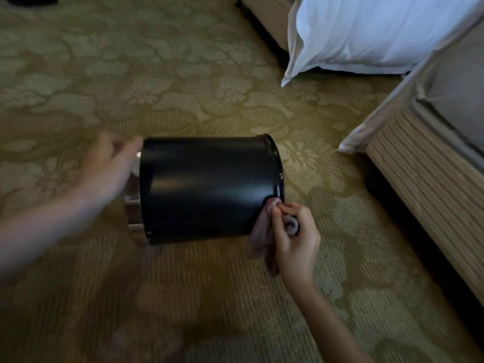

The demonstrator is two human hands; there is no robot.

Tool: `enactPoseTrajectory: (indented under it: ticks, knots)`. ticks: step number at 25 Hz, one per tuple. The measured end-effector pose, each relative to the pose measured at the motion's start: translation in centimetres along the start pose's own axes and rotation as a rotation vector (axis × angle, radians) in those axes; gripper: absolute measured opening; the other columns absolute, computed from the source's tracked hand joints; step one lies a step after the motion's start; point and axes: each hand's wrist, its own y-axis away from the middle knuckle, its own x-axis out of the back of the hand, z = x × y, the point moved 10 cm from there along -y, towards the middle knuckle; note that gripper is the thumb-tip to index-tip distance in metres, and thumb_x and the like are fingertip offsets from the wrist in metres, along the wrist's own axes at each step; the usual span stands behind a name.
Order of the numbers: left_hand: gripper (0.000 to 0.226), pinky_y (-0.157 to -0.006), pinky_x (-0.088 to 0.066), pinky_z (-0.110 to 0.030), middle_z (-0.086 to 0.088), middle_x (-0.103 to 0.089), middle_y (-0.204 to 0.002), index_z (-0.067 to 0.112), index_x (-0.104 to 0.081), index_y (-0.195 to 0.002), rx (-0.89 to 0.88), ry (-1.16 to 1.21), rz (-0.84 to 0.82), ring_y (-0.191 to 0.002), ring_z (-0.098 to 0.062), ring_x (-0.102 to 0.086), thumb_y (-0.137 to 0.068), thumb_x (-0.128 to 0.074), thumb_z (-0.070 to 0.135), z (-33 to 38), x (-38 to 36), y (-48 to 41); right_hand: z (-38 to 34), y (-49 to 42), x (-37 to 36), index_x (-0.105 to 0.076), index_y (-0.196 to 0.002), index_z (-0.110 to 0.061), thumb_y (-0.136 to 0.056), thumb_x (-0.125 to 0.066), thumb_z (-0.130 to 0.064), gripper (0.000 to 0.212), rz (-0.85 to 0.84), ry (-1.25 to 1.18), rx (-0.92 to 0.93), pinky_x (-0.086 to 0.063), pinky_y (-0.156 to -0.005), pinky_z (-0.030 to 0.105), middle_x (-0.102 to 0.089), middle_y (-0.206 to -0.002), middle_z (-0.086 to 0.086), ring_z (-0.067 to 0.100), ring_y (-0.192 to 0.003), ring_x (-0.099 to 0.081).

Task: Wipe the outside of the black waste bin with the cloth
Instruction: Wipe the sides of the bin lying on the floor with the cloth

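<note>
Patterned carpet [183,74] holds the black bin [209,189], tipped on its side. The right hand [296,239] squeezes the cloth [262,231] against it near the rim; I cannot tell if the blurry left hand [104,171] grips anything. Wiping looks begun; next, rub along the side.

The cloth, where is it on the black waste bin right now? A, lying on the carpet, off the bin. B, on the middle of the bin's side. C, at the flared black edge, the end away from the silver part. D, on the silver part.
C: the right hand pinches the cloth against the black waste bin at its flared edge, while the blurred left hand is at the silver end.
</note>
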Motion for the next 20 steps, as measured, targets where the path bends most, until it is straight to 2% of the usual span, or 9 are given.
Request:
enactPoseTrajectory:
  ticks: [2,5,7,9,11,14,16,18,20]
  knots:
    - [0.030,-0.081,-0.044,-0.040,-0.007,-0.064,-0.093,0.017,-0.061,-0.096,0.119,0.000,-0.201,-0.093,-0.027,-0.060,-0.099,-0.044,0.041,-2.6,-1.5,3.6,-0.5,-0.7,0.0,-0.067,-0.092,-0.014,-0.095,-0.068,-0.023,0.010,0.016,0.018,-0.030,-0.055,-0.073,0.032,-0.068,-0.091,-0.002,0.010,-0.084,-0.067]
    - [0.030,-0.093,-0.046,-0.053,-0.016,-0.067,-0.101,0.009,-0.062,-0.103,0.116,-0.005,-0.294,-0.097,-0.032,-0.063,-0.102,-0.041,0.031,-2.0,-1.9,4.9,-1.1,-1.5,-0.1,-0.062,-0.082,-0.019,-0.096,-0.067,-0.034,0.021,0.010,0.075,-0.107,-0.054,-0.064,0.037,-0.066,-0.076,-0.006,0.008,-0.069,-0.064]
    - [0.028,-0.089,-0.050,-0.054,-0.017,-0.068,-0.101,0.008,-0.062,-0.104,0.161,0.023,-0.295,-0.095,-0.031,-0.064,-0.102,-0.043,0.028,-1.5,-1.4,4.1,-2.0,-2.1,0.3,-0.059,-0.078,-0.021,-0.096,-0.066,-0.039,0.027,-0.008,0.111,-0.139,-0.054,-0.064,0.038,-0.065,-0.071,-0.008,0.007,-0.065,-0.063]
    - [0.023,-0.078,-0.051,-0.043,-0.012,-0.068,-0.095,0.010,-0.063,-0.102,0.271,0.066,-0.336,-0.089,-0.026,-0.064,-0.101,-0.045,0.025,-2.0,-1.1,3.4,-3.0,-2.8,0.8,-0.059,-0.076,-0.022,-0.095,-0.066,-0.044,0.030,-0.046,0.142,-0.168,-0.054,-0.066,0.037,-0.066,-0.068,-0.008,0.005,-0.064,-0.064]
    - [0.021,-0.068,-0.046,-0.036,-0.010,-0.065,-0.086,0.010,-0.062,-0.097,0.364,0.076,-0.424,-0.081,-0.024,-0.061,-0.099,-0.047,0.024,-3.1,-1.1,3.7,-4.4,-3.7,1.4,-0.058,-0.074,-0.021,-0.092,-0.067,-0.048,0.034,-0.115,0.194,-0.191,-0.054,-0.066,0.037,-0.065,-0.065,-0.008,0.005,-0.062,-0.063]
    - [0.025,-0.072,-0.045,-0.040,-0.016,-0.061,-0.092,0.006,-0.061,-0.101,0.392,0.041,-0.470,-0.083,-0.030,-0.057,-0.098,-0.047,0.026,-4.0,-1.0,3.7,-5.7,-4.7,1.3,-0.055,-0.070,-0.021,-0.088,-0.068,-0.051,0.039,-0.240,0.317,-0.205,-0.048,-0.065,0.033,-0.062,-0.063,-0.007,0.007,-0.063,-0.061]
    - [0.037,-0.085,-0.044,-0.046,-0.019,-0.059,-0.109,0.002,-0.056,-0.116,0.276,-0.151,-0.342,-0.099,-0.034,-0.055,-0.098,-0.049,0.033,-2.9,-0.1,3.1,-5.9,-5.2,0.9,-0.053,-0.067,-0.023,-0.087,-0.069,-0.053,0.040,-0.280,0.367,-0.218,-0.046,-0.066,0.032,-0.062,-0.064,-0.008,0.009,-0.065,-0.060]
    - [0.062,-0.100,-0.038,-0.047,-0.017,-0.048,-0.134,0.006,-0.045,-0.133,-0.082,-0.508,-0.193,-0.121,-0.036,-0.045,-0.094,-0.040,0.055,1.3,-0.5,3.4,-5.8,-6.1,0.2,-0.055,-0.069,-0.024,-0.086,-0.067,-0.055,0.038,-0.297,0.388,-0.234,-0.050,-0.069,0.035,-0.064,-0.069,-0.008,0.013,-0.070,-0.062]
    - [0.083,-0.110,-0.030,-0.047,-0.009,-0.038,-0.148,0.017,-0.037,-0.143,-0.409,-0.697,-0.256,-0.135,-0.030,-0.035,-0.084,-0.019,0.073,4.6,-4.3,6.9,-5.4,-7.3,-0.7,-0.057,-0.072,-0.025,-0.086,-0.066,-0.056,0.035,-0.309,0.417,-0.255,-0.051,-0.073,0.037,-0.065,-0.076,-0.006,0.019,-0.078,-0.064]
